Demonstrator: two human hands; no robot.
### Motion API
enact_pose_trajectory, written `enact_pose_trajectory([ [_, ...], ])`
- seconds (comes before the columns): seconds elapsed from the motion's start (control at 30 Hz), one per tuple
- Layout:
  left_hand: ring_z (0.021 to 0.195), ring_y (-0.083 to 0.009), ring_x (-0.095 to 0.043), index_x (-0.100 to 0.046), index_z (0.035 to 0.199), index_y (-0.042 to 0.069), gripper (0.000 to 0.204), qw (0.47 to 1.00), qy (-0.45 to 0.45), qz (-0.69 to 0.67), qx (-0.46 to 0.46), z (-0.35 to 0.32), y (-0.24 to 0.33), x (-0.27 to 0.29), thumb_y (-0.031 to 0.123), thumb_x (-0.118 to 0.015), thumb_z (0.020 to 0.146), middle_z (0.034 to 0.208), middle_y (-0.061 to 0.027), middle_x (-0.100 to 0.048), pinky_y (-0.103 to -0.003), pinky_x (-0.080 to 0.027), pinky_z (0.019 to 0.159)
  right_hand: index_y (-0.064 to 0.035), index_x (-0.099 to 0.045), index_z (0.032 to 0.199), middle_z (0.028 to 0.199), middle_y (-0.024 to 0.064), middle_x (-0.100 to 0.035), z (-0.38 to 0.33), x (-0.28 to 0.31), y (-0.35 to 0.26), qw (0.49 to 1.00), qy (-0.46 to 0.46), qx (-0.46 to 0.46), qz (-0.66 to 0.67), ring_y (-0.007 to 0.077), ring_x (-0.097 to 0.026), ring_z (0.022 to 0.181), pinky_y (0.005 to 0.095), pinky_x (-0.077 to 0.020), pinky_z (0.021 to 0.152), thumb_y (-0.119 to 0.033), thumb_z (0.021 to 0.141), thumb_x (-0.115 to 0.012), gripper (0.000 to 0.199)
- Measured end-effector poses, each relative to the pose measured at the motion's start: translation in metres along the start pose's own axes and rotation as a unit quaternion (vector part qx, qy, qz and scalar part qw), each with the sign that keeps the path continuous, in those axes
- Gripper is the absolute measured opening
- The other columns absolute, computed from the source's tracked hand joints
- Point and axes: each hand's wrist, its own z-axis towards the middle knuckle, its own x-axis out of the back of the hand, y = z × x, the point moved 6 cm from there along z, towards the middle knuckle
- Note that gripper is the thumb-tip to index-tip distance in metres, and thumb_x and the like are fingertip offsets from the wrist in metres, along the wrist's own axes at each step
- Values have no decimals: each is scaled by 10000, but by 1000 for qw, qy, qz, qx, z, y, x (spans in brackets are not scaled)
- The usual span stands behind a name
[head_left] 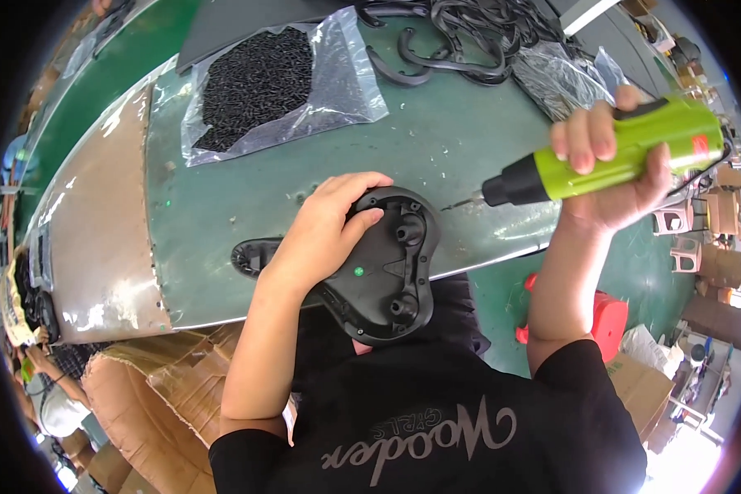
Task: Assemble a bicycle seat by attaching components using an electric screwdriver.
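A black bicycle saddle (370, 280) lies underside up at the table's near edge, its narrow nose pointing left and its wide end partly overhanging toward me. My left hand (329, 226) grips its far rim, thumb on the underside and fingers along the edge. Screw holes line the rim, and a small green dot marks the middle. To the right, my right hand (609, 156) is wrapped round a green electric screwdriver (568, 169) with a black nose. Its thin bit points left, a little apart from the saddle's rim; whether a screw sits on the tip is too small to tell.
An open clear bag of small black screws (259, 90) lies at the far left of the green table (436, 140). Curved black plastic strips (461, 37) are heaped at the back, beside clear plastic wrapping (564, 78). A red stool (608, 325) and a cardboard box (638, 387) stand right.
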Motion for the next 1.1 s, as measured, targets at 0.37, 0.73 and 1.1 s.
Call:
enact_pose_trajectory([
  [0.37, 911, -288, -576, -601, 1006, 69, 282, 991, 77, 87, -64, 5, 6, -2, 50, -687, 739, 957, -86, -612, -359, -486, 763, -42, -406, 1108, 729, 52, -491, -5, 8, 26, 999, -20, -20, -19, 177, -503, 609, 348, -380, 604, -403, 856, -564, 468],
  [0.73, 657, -211, -577, -668, 1026, 188, 370, 981, 109, 125, -99, 9, 3, 0, 116, -745, 671, 755, -32, -590, -312, -486, 582, -54, -379, 1161, 791, 85, -526, -13, 10, 24, 996, -87, -8, -12, 225, -546, 664, 392, -435, 652, -418, 860, -586, 516],
  [1.1, 612, -194, -546, -658, 1109, 260, 466, 983, 96, 120, -101, 10, 3, -3, 139, -738, 665, 700, -11, -544, -310, -462, 529, -82, -382, 1130, 828, 90, -583, -32, -4, 20, 986, -147, 52, -61, 218, -608, 650, 363, -505, 616, -372, 822, -686, 521],
])
